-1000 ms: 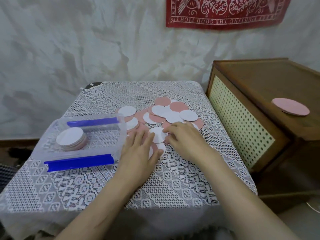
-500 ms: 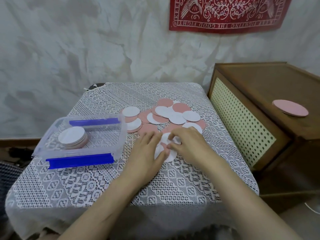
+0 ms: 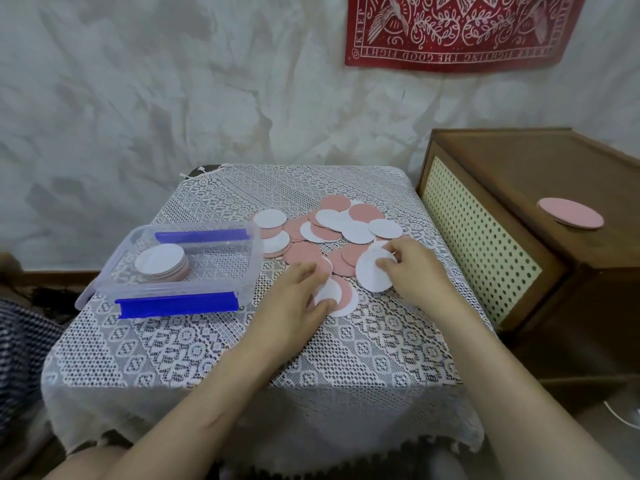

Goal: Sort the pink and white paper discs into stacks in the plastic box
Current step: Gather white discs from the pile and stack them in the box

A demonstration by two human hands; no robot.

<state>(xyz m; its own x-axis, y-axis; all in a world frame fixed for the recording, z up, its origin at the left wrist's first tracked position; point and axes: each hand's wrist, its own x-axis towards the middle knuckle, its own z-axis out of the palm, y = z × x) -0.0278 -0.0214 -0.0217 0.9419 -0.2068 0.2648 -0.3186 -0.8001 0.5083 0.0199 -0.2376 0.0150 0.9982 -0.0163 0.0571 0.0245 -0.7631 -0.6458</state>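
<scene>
While discs (image 3: 349, 230) lie scattered outside, the plastic box (image 3: 254, 268) holds one stack (image 3: 161, 263).

A lace tablecloth (image 3: 242, 341), a wooden cabinet (image 3: 519, 174) beside it, a red banner (image 3: 450, 29) above.

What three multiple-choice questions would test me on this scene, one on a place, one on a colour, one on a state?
1. Where does the plastic box stand?
A) on the wooden cabinet
B) on the table, left of the loose discs
C) on the floor

2. What colour tops the stack in the box?
A) white
B) pink
C) blue

3. What is the right hand doing?
A) lying flat and empty
B) pinching a white disc
C) gripping the box

Answers:
1 B, it sits on the table beside the pile.
2 A, a white disc lies uppermost.
3 B, the fingertips close on the disc's edge.
</scene>
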